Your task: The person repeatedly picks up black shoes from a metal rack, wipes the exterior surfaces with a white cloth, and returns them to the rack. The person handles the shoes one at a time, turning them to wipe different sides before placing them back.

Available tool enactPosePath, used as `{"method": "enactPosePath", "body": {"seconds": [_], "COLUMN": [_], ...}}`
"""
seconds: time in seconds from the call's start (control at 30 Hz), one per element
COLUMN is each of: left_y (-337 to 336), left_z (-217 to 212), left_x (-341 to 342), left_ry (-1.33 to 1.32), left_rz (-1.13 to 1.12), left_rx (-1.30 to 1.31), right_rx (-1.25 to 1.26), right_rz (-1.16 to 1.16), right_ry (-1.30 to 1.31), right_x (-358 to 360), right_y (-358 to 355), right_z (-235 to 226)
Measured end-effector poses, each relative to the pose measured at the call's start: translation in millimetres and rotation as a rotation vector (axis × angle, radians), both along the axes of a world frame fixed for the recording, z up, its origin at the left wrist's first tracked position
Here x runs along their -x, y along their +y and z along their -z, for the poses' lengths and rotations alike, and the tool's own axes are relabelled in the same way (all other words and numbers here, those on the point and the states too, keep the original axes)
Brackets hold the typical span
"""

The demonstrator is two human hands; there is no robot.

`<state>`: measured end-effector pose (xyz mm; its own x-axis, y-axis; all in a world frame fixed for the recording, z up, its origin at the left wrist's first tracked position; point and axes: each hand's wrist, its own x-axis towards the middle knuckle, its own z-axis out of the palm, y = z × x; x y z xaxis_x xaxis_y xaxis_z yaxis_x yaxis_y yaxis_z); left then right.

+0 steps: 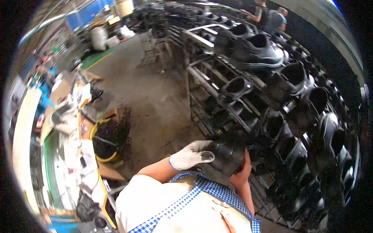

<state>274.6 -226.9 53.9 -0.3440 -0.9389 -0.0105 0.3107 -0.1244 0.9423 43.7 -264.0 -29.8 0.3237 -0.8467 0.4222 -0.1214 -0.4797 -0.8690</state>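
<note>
A black shoe (pixel 228 156) is held between my two hands in front of my body. My left hand (pixel 193 155), in a whitish glove with grey fingertips, grips its left side, the thumb along the near edge. The bare right hand (pixel 242 170) wraps round its right side; part of those fingers is hidden behind the shoe. Dark blur makes the shoe's far end hard to separate from the rack beyond it. Just to the right, black shoes (pixel 274 126) stand in rows on a metal rack (pixel 237 116).
A larger black shoe (pixel 258 52) sits on the rack's upper tier. To the left is a cluttered workbench (pixel 87 155), with a yellow-rimmed bin (pixel 94 134) of dark scraps beside it. Brown floor (pixel 155 105) lies ahead. Two people (pixel 275 21) are at the far right.
</note>
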Motion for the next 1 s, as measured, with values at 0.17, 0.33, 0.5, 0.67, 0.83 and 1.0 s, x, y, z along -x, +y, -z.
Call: {"method": "enactPosePath", "body": {"seconds": [0.17,0.33,0.5,0.67,0.83,1.0], "left_y": [37,41,37,13,2,-7], "left_z": [67,107,30,61,66,43], "left_x": [-4,18,26,-13,-28,-42], "left_ry": [-0.903,-0.094,-0.364,-1.066,-0.367,-0.322], "left_rz": [-0.053,-0.258,-0.369,-0.498,-0.729,-0.685], "left_rx": [0.350,-0.286,-0.444,0.522,0.383,0.133], "right_rx": [-0.148,-0.159,-0.126,-0.130,-0.029,0.286], "right_rz": [-0.229,-0.236,-0.179,-0.175,-0.193,-0.216], "right_ry": [0.457,0.149,0.160,0.097,0.017,-0.040], "right_x": [-4,2,-8,-40,-63,-100], "right_y": [7,10,1,-27,-54,-78], "right_z": [-9,43,18,5,-9,-26]}}
